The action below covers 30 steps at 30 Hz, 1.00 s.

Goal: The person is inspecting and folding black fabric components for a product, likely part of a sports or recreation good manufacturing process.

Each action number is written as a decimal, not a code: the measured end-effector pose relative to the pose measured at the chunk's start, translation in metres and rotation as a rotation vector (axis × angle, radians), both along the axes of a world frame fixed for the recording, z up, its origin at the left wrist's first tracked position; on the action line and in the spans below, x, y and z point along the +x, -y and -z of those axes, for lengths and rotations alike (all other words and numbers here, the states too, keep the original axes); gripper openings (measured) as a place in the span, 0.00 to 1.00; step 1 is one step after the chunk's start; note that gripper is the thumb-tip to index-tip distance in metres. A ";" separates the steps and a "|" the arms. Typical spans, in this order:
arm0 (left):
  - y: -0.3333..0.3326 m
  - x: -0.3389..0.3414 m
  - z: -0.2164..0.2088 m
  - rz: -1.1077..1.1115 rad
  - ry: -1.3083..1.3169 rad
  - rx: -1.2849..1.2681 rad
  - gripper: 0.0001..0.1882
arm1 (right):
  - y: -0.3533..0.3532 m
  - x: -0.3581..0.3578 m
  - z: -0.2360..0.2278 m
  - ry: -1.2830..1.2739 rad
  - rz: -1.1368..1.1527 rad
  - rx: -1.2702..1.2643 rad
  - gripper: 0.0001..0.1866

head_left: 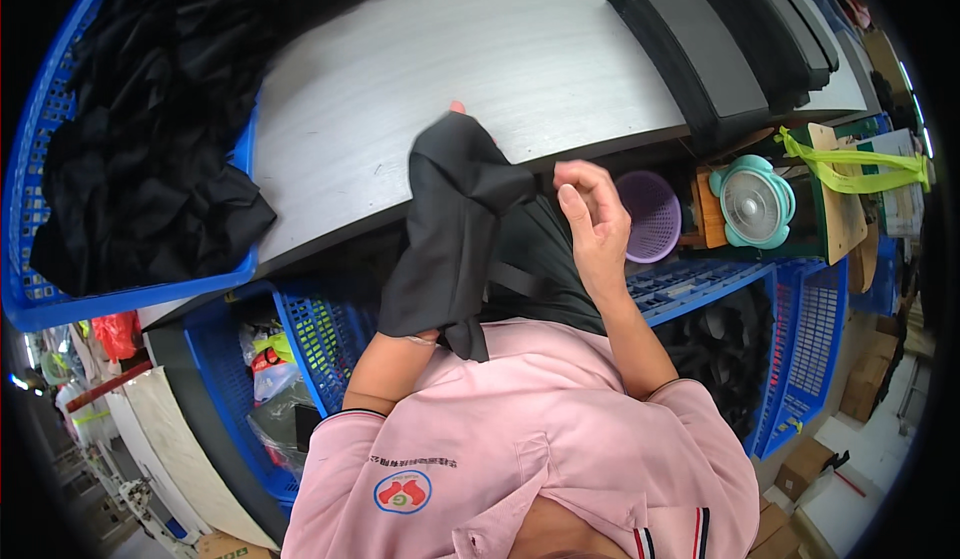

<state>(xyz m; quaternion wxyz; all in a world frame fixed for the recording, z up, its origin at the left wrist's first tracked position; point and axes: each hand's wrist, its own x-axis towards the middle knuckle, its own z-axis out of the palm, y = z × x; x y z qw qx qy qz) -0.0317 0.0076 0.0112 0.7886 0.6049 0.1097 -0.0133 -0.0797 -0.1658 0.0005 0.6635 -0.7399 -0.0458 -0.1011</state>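
Note:
A black fabric piece (450, 229) covers my left hand (457, 108) and most of that forearm, down to a bracelet near its lower edge. Only a fingertip pokes out at the top, so how the other fingers lie is hidden. The cloth looks like a sleeve or pouch, and one corner of it sticks out to the right. Close to that corner is my right hand (597, 221), fingers bent and thumb apart from them, with nothing visible in it. Both hands are over my lap, at the front edge of the light grey table (340, 129).
A blue basket (130, 301) heaped with black cloth (150, 129) stands at left. Stacked dark panels (700, 49) lie far right. Below the table edge are a purple bin (650, 217), a teal fan (757, 202) and more blue crates (805, 349). Another crate (235, 379) holds coloured bags.

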 end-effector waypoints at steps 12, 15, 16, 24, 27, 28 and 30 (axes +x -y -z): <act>-0.020 -0.018 0.032 0.016 -0.110 -0.224 0.26 | 0.016 0.011 -0.051 -0.256 -0.714 0.611 0.07; -0.015 -0.046 0.021 0.154 -0.041 -0.055 0.25 | 0.014 0.033 -0.056 -0.227 -0.498 0.484 0.08; -0.013 -0.057 0.015 0.206 0.013 0.027 0.25 | 0.013 0.045 -0.058 -0.217 -0.401 0.407 0.08; -0.023 -0.075 -0.011 0.257 0.139 0.266 0.22 | 0.012 0.037 -0.057 0.195 0.061 -0.091 0.14; -0.024 -0.077 -0.012 0.260 0.169 0.321 0.22 | 0.004 0.022 -0.049 0.396 0.041 -0.404 0.22; -0.023 -0.077 -0.013 0.265 0.196 0.355 0.21 | -0.001 0.021 -0.046 0.410 0.048 -0.455 0.24; -0.020 -0.077 -0.014 0.270 0.288 0.464 0.21 | -0.008 0.025 -0.039 0.393 0.089 -0.425 0.23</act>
